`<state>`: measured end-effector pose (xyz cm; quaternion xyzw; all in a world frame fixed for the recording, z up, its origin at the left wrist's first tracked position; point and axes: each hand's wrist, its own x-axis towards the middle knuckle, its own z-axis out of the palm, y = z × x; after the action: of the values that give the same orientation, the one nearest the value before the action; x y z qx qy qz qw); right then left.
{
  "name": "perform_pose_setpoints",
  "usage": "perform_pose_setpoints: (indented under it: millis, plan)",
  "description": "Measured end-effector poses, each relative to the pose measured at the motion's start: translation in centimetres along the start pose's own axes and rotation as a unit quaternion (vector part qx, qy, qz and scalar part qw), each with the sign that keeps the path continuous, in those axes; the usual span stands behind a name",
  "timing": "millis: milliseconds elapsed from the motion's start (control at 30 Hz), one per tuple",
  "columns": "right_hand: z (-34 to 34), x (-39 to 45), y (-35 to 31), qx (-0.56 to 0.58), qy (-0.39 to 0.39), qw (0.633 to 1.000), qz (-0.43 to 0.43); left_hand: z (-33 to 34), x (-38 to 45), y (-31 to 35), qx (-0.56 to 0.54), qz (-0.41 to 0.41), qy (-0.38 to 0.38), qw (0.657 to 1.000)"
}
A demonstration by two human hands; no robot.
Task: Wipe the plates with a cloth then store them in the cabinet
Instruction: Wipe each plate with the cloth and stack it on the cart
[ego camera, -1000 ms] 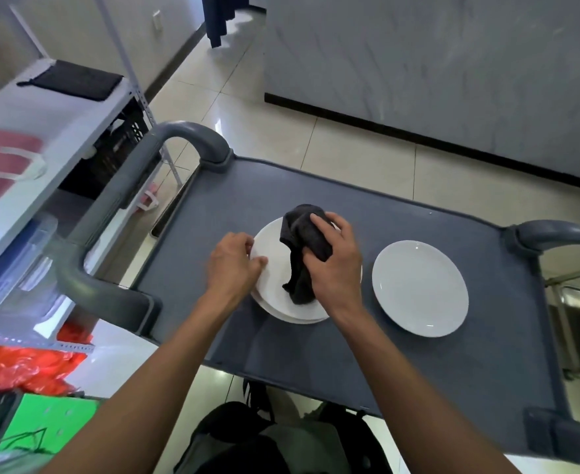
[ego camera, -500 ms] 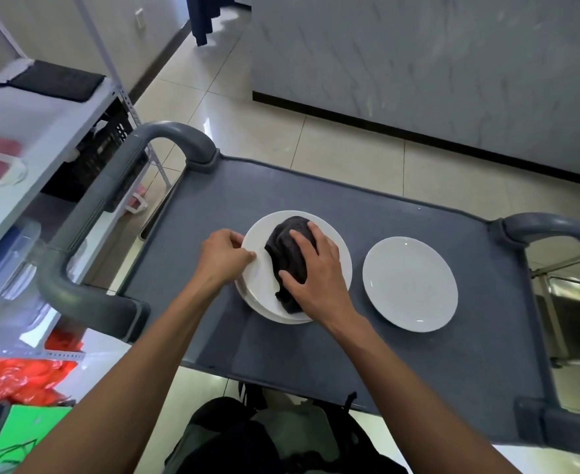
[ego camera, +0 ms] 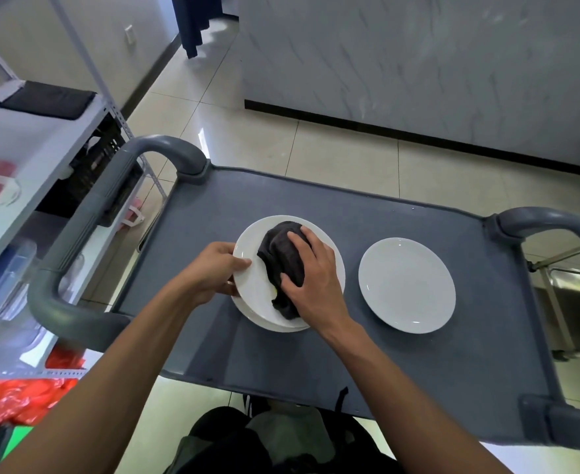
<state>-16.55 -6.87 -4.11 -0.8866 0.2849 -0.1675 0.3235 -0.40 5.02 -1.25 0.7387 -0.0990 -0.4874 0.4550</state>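
A stack of white plates (ego camera: 251, 295) sits left of centre on the grey cart top (ego camera: 315, 206). A bunched dark cloth (ego camera: 280, 251) lies on the top plate. My right hand (ego camera: 315, 278) covers the cloth and holds it down on the plate, fingers over it and thumb tucked against its near side. My left hand (ego camera: 213, 271) grips the top plate's left rim, thumb on top and fingers underneath. A single white plate (ego camera: 406, 285) lies flat to the right, untouched.
Curved grey handles rise at the cart's left end (ego camera: 86, 213) and right end (ego camera: 555, 224). A white metal shelf rack (ego camera: 25, 142) stands close on the left with a black pad (ego camera: 42, 99) on it. A marble-faced counter (ego camera: 418, 63) stands beyond the tiled floor.
My right hand has lowered the cloth from a lifted bunch onto the top plate and slid it over the plate's middle. My left hand stays on the left rim.
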Motion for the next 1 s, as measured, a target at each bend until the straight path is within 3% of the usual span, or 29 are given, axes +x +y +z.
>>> perform_pose_setpoints:
  millis: [200, 467, 833, 1000]
  plan:
    - [-0.2, -0.3, -0.2, -0.015, 0.012, 1.000, -0.019, -0.5, -0.7, -0.3, -0.039, -0.002, -0.044, 0.998]
    - [-0.8, -0.4, -1.6, -0.038, 0.021, 0.997, -0.057, 0.8, -1.5, -0.3, -0.065, 0.051, -0.021, 0.996]
    - [-5.3, 1.8, -3.0, -0.123, 0.066, 0.980, -0.141, 3.3, -1.4, 2.4, -0.076, 0.128, -0.080, 0.986]
    - [-7.1, 2.4, -1.7, -0.140, 0.094, 0.978, -0.120, 4.8, -1.1, 3.1, -0.087, 0.141, -0.086, 0.982]
